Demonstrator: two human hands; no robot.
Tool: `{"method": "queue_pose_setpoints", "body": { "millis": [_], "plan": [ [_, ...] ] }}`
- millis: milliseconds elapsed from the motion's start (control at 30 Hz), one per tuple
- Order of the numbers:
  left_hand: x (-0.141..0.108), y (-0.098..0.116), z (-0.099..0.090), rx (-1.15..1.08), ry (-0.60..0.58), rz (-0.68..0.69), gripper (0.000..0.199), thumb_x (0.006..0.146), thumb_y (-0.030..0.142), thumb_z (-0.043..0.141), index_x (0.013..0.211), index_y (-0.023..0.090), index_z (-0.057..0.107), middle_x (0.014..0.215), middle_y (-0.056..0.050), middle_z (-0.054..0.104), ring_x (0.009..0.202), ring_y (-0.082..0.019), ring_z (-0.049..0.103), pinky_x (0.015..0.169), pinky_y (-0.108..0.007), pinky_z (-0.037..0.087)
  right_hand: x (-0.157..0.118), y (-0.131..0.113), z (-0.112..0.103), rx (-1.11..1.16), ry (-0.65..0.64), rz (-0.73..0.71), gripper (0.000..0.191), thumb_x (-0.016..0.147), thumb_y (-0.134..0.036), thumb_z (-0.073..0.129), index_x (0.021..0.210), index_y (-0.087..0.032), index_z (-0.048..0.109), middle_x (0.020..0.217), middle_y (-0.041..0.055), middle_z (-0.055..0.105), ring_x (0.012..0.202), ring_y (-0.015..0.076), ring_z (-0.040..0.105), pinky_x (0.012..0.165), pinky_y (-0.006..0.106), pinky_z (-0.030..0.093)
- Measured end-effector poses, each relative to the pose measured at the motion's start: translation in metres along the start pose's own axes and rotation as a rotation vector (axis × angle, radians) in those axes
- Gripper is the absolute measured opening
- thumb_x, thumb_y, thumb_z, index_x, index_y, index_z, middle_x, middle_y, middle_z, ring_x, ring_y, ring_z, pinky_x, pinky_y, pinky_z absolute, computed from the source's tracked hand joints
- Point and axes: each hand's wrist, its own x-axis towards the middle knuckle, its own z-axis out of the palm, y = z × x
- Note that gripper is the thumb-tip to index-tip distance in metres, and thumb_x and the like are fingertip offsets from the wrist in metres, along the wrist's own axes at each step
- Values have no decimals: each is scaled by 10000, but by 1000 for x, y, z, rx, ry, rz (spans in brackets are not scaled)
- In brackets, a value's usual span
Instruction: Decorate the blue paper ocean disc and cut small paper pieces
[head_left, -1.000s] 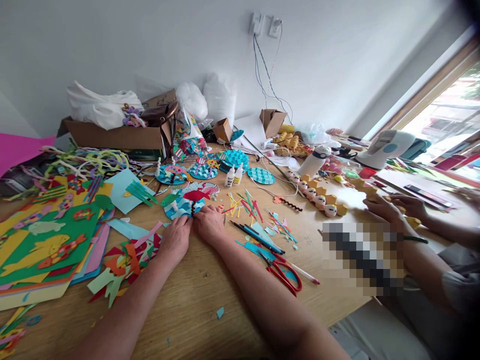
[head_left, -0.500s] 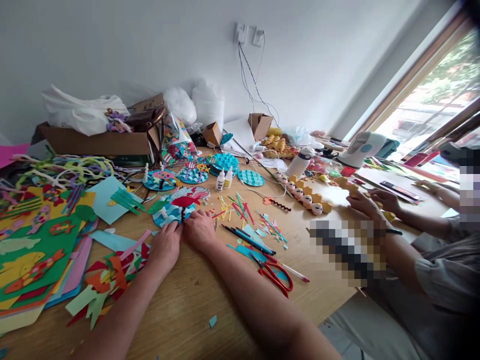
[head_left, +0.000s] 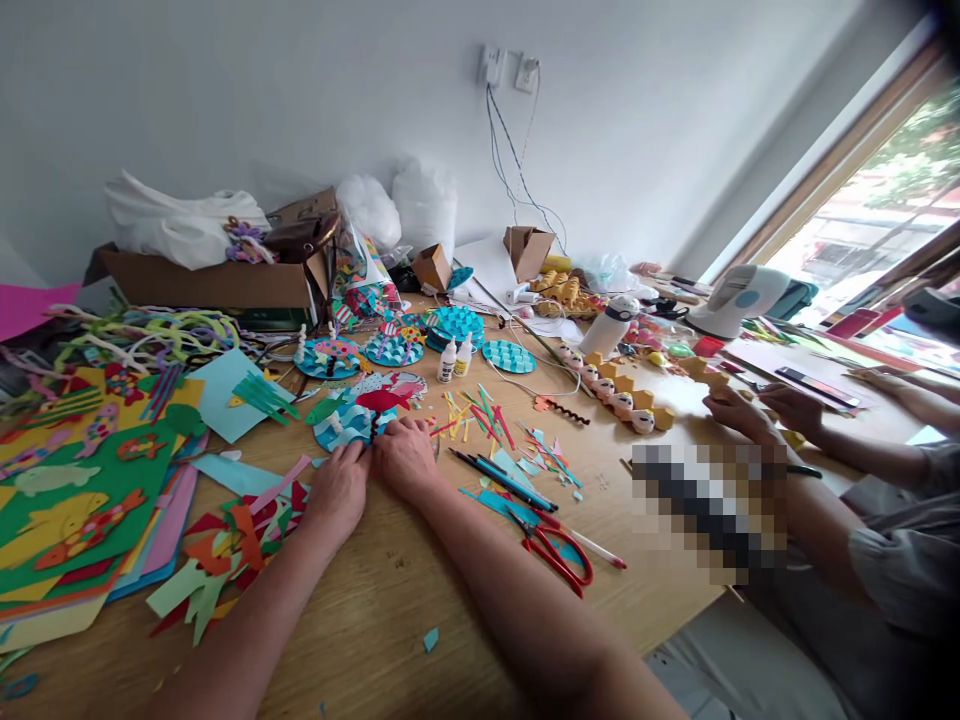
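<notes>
A round blue paper craft (head_left: 330, 428) with wavy paper strips lies on the table. It bears a red paper fish (head_left: 382, 398), a green paper fish (head_left: 325, 410) and a black wavy stem (head_left: 374, 424). My left hand (head_left: 341, 488) is closed at the craft's near edge, fingers bent downward. Beside it, my right hand (head_left: 405, 456) is closed at the craft's near right edge by the black stem. Both sets of fingertips are partly hidden. Behind the craft stand two small white glue bottles (head_left: 454, 360).
Paper scraps (head_left: 217, 555) and stacked coloured sheets (head_left: 142, 540) lie on the left. Red-handled scissors (head_left: 559, 555) and several pens (head_left: 502, 480) are at right. Similar blue discs (head_left: 508, 356) sit farther back. A co-worker's hands (head_left: 739, 415) work at far right beside yellow egg-carton pieces (head_left: 615, 385).
The camera has turned slightly left, so the scene sits a little farther right. Both hands stay at the craft's near edge with hardly any shift.
</notes>
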Motion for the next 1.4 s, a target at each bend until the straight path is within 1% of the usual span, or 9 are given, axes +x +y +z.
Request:
{"method": "queue_pose_setpoints", "body": {
  "millis": [200,400,567,733,900,1000,1200,1400],
  "plan": [
    [-1,3,-2,6,-1,-12,380,871,84,322,1103,161,613,1056,-96,614,984,-243,534,821,-334,439,-1,0,-4,16,12,-7,226,855,-314,483,822,-248,696,880,43,650,933,214,493,779,344,305],
    [-2,3,-2,8,2,-18,390,884,109,310,1142,166,597,1092,-99,607,1001,-259,529,813,-349,439,-3,1,-7,35,23,54,256,868,-281,446,917,-270,697,946,36,651,945,211,496,786,344,304],
    [-2,2,1,3,7,-16,396,880,105,310,1146,161,598,1072,-106,611,997,-259,531,819,-349,432,-3,0,-4,44,16,34,241,861,-278,462,902,-286,699,931,25,658,926,199,498,780,328,304],
    [-2,1,3,-16,8,-19,397,866,85,320,1132,162,604,1083,-108,609,1016,-252,531,836,-346,432,-2,1,0,38,7,27,215,848,-288,486,861,-267,700,919,36,657,911,199,494,770,324,305],
    [-5,0,1,-56,10,-5,396,864,70,313,1123,155,600,1111,-107,610,1049,-233,529,893,-339,421,0,1,2,24,-1,15,230,855,-282,469,855,-263,698,908,41,652,918,205,488,760,328,303],
    [-6,0,0,-79,11,-2,391,855,49,313,1096,143,606,1104,-105,617,1071,-229,528,920,-336,414,0,0,1,12,-12,-3,220,850,-299,485,821,-245,697,894,48,651,916,210,484,760,333,305],
    [-4,-1,0,-114,23,-3,373,842,40,336,1083,122,608,1076,-115,631,1042,-229,550,916,-339,424,-1,-2,-4,-2,-21,-48,214,844,-324,504,808,-223,689,902,50,648,926,212,475,775,346,304],
    [-5,-2,2,-115,28,-10,390,856,49,332,1138,138,586,1120,-102,622,1072,-218,544,935,-329,415,-4,0,-6,7,-8,-20,192,833,-305,506,831,-246,688,903,38,643,922,207,480,771,340,298]
  ]
}}
